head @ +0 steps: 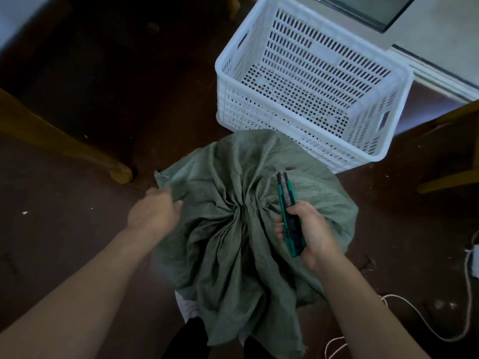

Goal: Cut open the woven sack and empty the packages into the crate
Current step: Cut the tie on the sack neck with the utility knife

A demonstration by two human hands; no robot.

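Note:
A grey-green woven sack [233, 177] stands on the dark floor in front of me, its top gathered into a tight bunch at the middle. My left hand [153, 211] pinches a fold of the sack at its left edge. My right hand [308, 231] grips a green and black utility knife [287, 206], its tip pointing away from me over the sack's right side. Just behind the sack stands a white perforated plastic crate [363, 104], and I see no packages in it. The sack's contents are hidden.
A yellow wooden furniture leg [77, 151] slants across the floor at the left. More yellow wood [451, 177] stands at the right edge. A white cord [440, 330] loops on the floor at the lower right. A pale cabinet [453, 47] rises behind the crate.

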